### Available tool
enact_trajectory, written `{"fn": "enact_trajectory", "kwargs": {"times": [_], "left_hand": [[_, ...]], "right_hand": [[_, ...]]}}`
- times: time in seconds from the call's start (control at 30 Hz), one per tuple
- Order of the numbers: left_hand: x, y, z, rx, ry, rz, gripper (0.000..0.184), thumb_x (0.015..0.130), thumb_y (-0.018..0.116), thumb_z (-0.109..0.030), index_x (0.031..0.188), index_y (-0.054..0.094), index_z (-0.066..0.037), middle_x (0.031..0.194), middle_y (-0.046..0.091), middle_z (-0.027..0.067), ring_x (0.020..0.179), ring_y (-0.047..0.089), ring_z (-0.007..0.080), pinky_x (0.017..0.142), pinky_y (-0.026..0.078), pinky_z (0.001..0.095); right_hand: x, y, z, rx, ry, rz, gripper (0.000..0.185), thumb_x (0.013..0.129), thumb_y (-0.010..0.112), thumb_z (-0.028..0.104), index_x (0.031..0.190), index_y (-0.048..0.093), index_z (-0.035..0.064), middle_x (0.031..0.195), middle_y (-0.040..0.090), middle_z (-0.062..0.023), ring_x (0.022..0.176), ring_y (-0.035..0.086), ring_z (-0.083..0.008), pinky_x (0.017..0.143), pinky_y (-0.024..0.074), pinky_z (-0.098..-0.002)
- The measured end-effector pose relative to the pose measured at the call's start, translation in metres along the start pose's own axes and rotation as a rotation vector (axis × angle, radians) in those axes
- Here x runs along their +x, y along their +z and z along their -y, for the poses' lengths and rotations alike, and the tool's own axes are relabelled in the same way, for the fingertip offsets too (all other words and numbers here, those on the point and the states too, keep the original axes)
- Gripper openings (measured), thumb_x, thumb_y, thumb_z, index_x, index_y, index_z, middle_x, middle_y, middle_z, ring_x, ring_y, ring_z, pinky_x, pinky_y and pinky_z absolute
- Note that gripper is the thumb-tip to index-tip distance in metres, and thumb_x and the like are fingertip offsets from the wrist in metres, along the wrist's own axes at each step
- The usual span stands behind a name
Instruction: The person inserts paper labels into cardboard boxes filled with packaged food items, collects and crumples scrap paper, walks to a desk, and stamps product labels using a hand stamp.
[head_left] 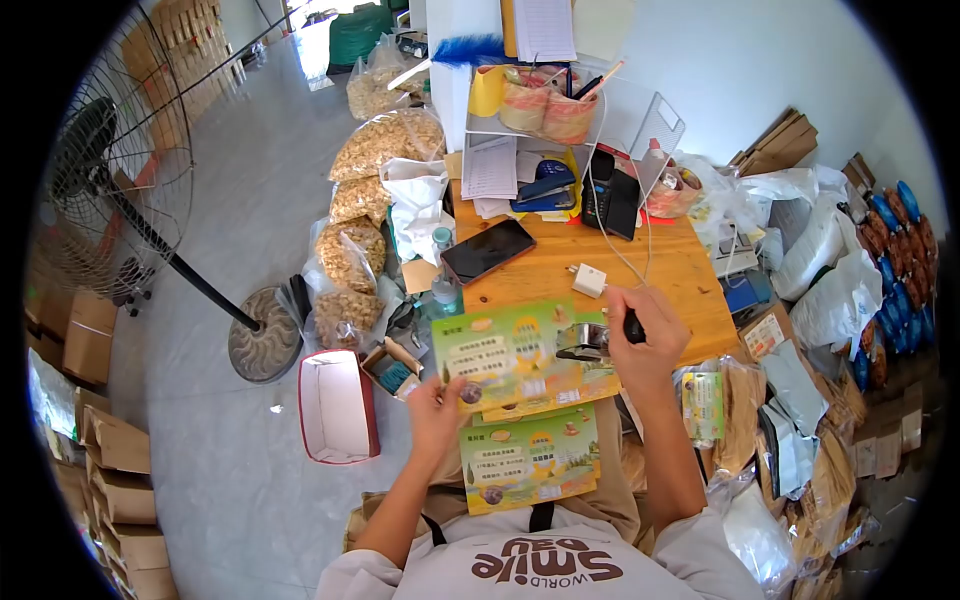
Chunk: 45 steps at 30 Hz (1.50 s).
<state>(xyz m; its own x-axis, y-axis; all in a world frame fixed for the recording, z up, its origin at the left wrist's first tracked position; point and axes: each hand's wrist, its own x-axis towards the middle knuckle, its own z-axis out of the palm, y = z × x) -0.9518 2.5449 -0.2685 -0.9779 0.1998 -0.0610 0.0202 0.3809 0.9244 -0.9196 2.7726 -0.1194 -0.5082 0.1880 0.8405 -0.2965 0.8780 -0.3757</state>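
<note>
My left hand (436,415) pinches the near left edge of a green-and-yellow printed sheet (485,355), which lies over the near edge of the wooden desk. My right hand (648,330) is closed round the black handle of a tool with a shiny metal body (583,341), which looks like a hand stamp. Its metal part is over the sheet's right side; I cannot tell whether it touches. Beneath is another matching sheet (590,385), partly covered. More such printed sheets (530,465) rest on my lap.
On the wooden desk (690,270) are a phone (488,251), a white charger plug (588,280) and a blue stapler (548,185). Clear bags of dry pieces (385,145) line the left side. A red-edged box (340,408) and a fan (110,190) stand left; packaging (735,420) crowds the right.
</note>
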Motion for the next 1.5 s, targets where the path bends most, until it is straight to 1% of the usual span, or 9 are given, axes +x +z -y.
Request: {"fn": "enact_trajectory", "kwargs": {"times": [0.1, 0.17, 0.3, 0.4, 0.57, 0.67, 0.87, 1.17, 1.5], "left_hand": [[-0.003, 0.005, 0.013, -0.28, 0.168, -0.155, 0.019, 0.083, 0.06, -0.016, 0.083, 0.064, 0.003, 0.057, 0.057, 0.0044, 0.047, 0.045, 0.0054, 0.043, 0.034, 0.0242], [-0.02, -0.004, 0.001, -0.357, -0.084, 0.207, 0.018, 0.086, 0.057, -0.015, 0.089, 0.063, 0.002, 0.063, 0.06, 0.0009, 0.05, 0.047, 0.0036, 0.044, 0.036, 0.0219], [-0.063, 0.002, 0.004, -0.443, -0.199, 0.337, 0.018, 0.088, 0.054, -0.015, 0.094, 0.062, 0.0, 0.068, 0.06, -0.0028, 0.052, 0.047, 0.0015, 0.044, 0.037, 0.0206], [-0.089, -0.002, 0.011, -0.408, -0.305, 0.389, 0.022, 0.088, 0.053, -0.018, 0.091, 0.06, 0.002, 0.066, 0.06, 0.0029, 0.051, 0.049, 0.0058, 0.044, 0.039, 0.0248], [-0.096, -0.025, -0.015, 0.612, -0.005, 0.518, 0.029, 0.083, 0.059, -0.028, 0.075, 0.063, -0.001, 0.06, 0.059, 0.0139, 0.05, 0.057, 0.0243, 0.046, 0.044, 0.032], [-0.076, -0.038, -0.029, 0.688, -0.09, 0.42, 0.033, 0.079, 0.062, -0.032, 0.065, 0.062, -0.002, 0.058, 0.058, 0.0154, 0.052, 0.056, 0.0304, 0.048, 0.043, 0.0361], [-0.024, -0.033, -0.026, 0.405, 0.003, 0.136, 0.03, 0.078, 0.064, -0.032, 0.07, 0.059, -0.003, 0.055, 0.056, 0.0105, 0.049, 0.055, 0.0243, 0.047, 0.04, 0.0349], [0.013, 0.018, -0.003, 0.208, -0.014, 0.117, 0.037, 0.075, 0.069, -0.032, 0.062, 0.054, 0.0, 0.05, 0.052, 0.0074, 0.044, 0.048, 0.0164, 0.044, 0.037, 0.0299], [0.013, 0.023, 0.006, 0.016, -0.075, 0.075, 0.031, 0.073, 0.071, -0.021, 0.06, 0.053, 0.001, 0.048, 0.052, 0.0056, 0.041, 0.043, 0.008, 0.039, 0.033, 0.0258]], "right_hand": [[-0.001, -0.009, 0.0, -0.036, 0.048, -0.019, 0.009, 0.071, 0.064, -0.007, 0.076, 0.062, -0.0002, 0.063, 0.054, -0.0077, 0.052, 0.049, -0.0155, 0.046, 0.0365, -0.0251], [-0.002, -0.01, -0.003, -0.083, 0.052, 0.018, 0.014, 0.069, 0.063, -0.005, 0.08, 0.063, 0.0042, 0.068, 0.058, -0.0084, 0.054, 0.054, -0.0204, 0.05, 0.0427, -0.0267], [-0.005, 0.011, -0.016, -0.044, -0.067, 0.033, 0.011, 0.069, 0.063, -0.004, 0.077, 0.062, 0.0044, 0.065, 0.056, -0.0073, 0.052, 0.053, -0.0207, 0.048, 0.0411, -0.0281], [-0.01, 0.032, -0.016, -0.027, -0.141, 0.134, 0.01, 0.068, 0.065, -0.004, 0.074, 0.062, 0.0025, 0.06, 0.051, -0.0064, 0.05, 0.051, -0.0209, 0.044, 0.0374, -0.028], [-0.024, 0.075, -0.024, 0.017, -0.17, 0.213, 0.007, 0.07, 0.066, 0.001, 0.071, 0.06, 0.0041, 0.061, 0.052, -0.0059, 0.052, 0.053, -0.0218, 0.044, 0.0399, -0.0293], [-0.029, 0.089, -0.025, -0.01, -0.186, 0.271, 0.012, 0.072, 0.064, 0.007, 0.066, 0.055, 0.0058, 0.061, 0.05, -0.0049, 0.056, 0.052, -0.0212, 0.046, 0.04, -0.032], [-0.023, 0.09, -0.027, -0.016, -0.207, 0.349, 0.012, 0.069, 0.067, 0.004, 0.067, 0.056, 0.004, 0.06, 0.05, -0.0064, 0.058, 0.05, -0.024, 0.051, 0.0388, -0.0334], [-0.038, 0.094, -0.025, 0.077, -0.132, 0.215, 0.011, 0.066, 0.068, 0.001, 0.069, 0.057, 0.0018, 0.061, 0.05, -0.0081, 0.058, 0.049, -0.0263, 0.053, 0.0368, -0.036], [0.006, -0.005, -0.003, -0.053, -0.05, -0.006, 0.01, 0.068, 0.065, -0.005, 0.075, 0.061, 0.0011, 0.063, 0.052, -0.0079, 0.056, 0.048, -0.023, 0.05, 0.0361, -0.0315]]}}
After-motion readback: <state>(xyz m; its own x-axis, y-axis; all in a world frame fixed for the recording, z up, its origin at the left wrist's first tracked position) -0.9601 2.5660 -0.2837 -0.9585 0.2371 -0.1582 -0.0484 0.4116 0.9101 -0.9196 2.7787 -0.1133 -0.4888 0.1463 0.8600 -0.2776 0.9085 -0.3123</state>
